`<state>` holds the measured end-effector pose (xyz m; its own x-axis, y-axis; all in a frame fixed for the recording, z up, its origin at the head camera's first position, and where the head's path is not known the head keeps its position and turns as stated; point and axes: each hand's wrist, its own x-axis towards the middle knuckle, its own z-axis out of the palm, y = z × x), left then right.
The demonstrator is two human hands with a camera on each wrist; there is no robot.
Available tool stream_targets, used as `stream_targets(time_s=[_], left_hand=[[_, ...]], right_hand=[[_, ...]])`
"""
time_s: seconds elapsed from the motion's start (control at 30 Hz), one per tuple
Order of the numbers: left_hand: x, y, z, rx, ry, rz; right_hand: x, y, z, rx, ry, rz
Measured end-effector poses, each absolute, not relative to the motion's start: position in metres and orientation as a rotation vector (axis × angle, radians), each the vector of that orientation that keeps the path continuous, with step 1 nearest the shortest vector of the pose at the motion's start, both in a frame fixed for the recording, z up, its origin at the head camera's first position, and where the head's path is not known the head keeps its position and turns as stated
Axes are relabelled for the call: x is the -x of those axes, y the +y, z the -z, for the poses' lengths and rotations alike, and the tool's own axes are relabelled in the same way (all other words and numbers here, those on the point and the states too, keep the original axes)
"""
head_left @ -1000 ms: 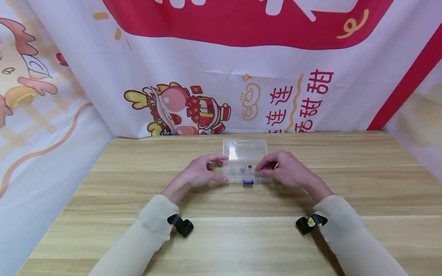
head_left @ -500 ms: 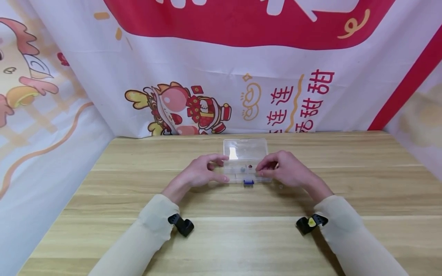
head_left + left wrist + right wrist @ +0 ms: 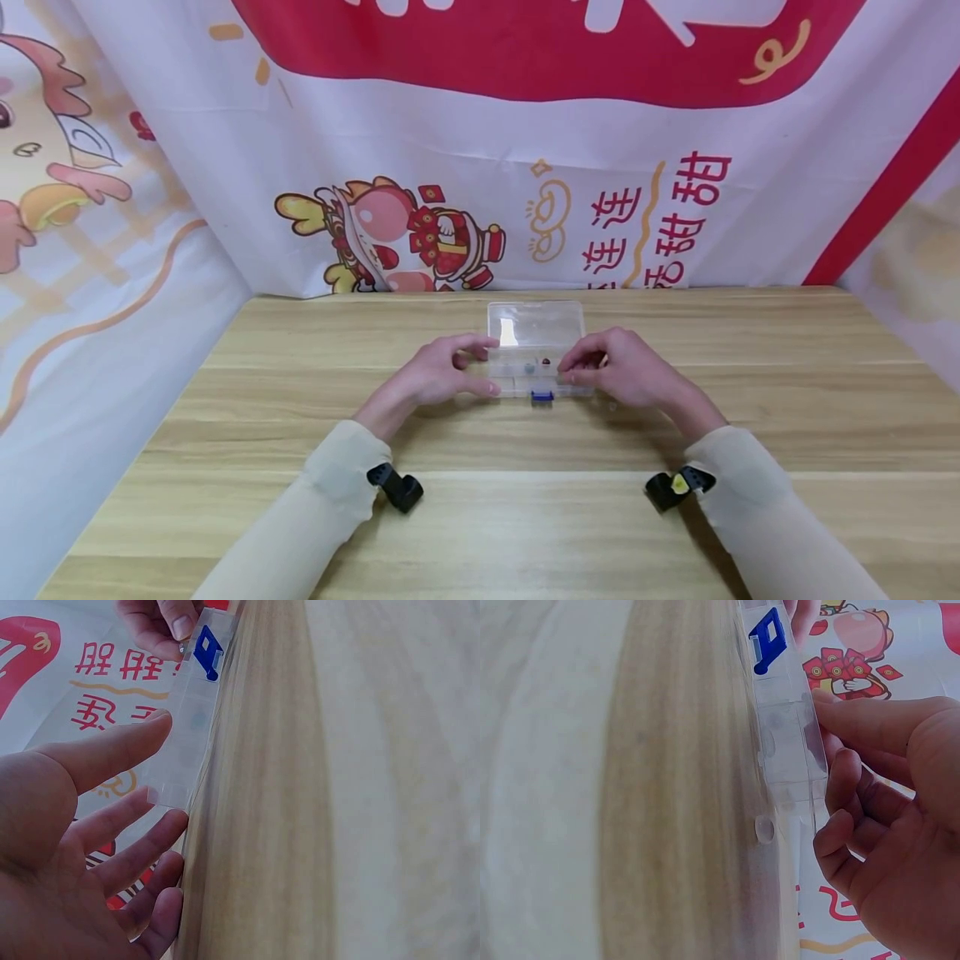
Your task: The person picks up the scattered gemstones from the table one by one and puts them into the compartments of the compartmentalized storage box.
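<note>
A clear plastic compartment box [image 3: 517, 387] with a blue latch [image 3: 542, 397] lies on the table, its clear lid [image 3: 551, 323] raised at the back. Inside are a dark red bead [image 3: 546, 362] and a bluish-grey bead [image 3: 529, 367]. My left hand [image 3: 442, 370] holds the box's left end, thumb at the near corner and index finger at the far one. Over the right compartments, my right hand [image 3: 626, 367] pinches a small shiny bead [image 3: 182, 647] between thumb and finger. Its exact shape is too small to tell.
A small clear round piece [image 3: 764, 829] rests on the wooden table [image 3: 480, 517] just off the box's front right corner. Behind the table's far edge hangs a printed cloth [image 3: 465, 125], close to the raised lid. Another cloth [image 3: 150, 233] borders the left side.
Both hands and the box stay as they were. Only the head view has shifted very slightly.
</note>
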<state>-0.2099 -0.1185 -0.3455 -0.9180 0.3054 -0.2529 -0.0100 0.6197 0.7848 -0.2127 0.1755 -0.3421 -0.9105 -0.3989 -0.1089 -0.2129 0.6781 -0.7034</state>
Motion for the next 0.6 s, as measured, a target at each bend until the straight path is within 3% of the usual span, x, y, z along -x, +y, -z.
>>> stream_targets(time_s=[0.6], left_hand=[[0.2115, -0.118, 0.3457, -0.213, 2.464, -1.21]], right_hand=[[0.2142, 0.1773, 0.3424, 0.513, 2.632, 1.066]])
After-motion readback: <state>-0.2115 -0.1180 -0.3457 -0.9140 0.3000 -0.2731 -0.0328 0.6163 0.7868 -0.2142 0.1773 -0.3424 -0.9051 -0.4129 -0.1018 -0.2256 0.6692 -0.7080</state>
